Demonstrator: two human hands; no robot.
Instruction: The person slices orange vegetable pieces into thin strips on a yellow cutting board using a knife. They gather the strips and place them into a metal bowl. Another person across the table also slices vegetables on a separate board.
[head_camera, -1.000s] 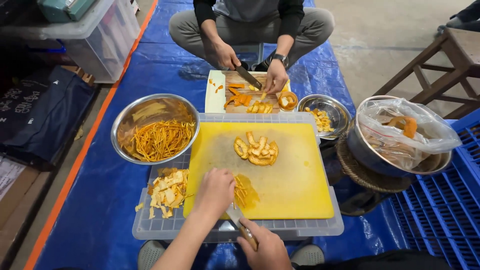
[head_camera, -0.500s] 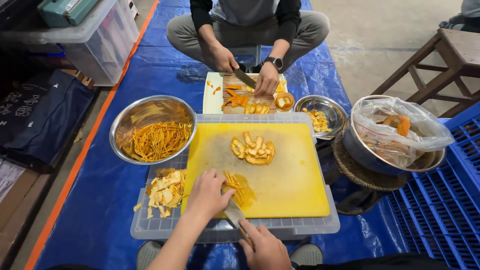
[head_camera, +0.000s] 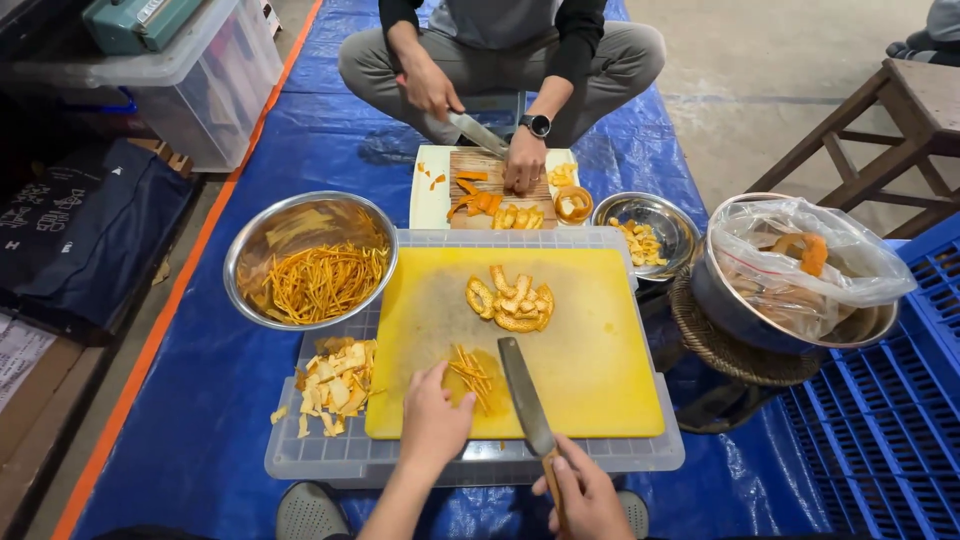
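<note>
My right hand (head_camera: 585, 495) grips the handle of a knife (head_camera: 525, 395) whose blade lies flat on the yellow cutting board (head_camera: 590, 340), pointing away from me. My left hand (head_camera: 432, 420) rests on the board's near edge, fingers next to a small heap of thin orange peel strips (head_camera: 472, 372). A pile of uncut peel pieces (head_camera: 510, 298) sits at the board's far middle. The board lies on an upturned clear plastic crate (head_camera: 330, 455).
A steel bowl (head_camera: 262, 240) of shredded peel stands left of the board, pale peel scraps (head_camera: 335, 385) below it. Opposite, a seated person cuts peel on a wooden board (head_camera: 480, 185). A small steel bowl (head_camera: 655, 225), a bag-lined pot (head_camera: 800, 270), blue crates (head_camera: 900, 420) and a stool (head_camera: 890, 130) lie right.
The knife has come off the peel strips and now lies flat to their right. My left hand has slid back towards the board's near edge. The other person keeps cutting.
</note>
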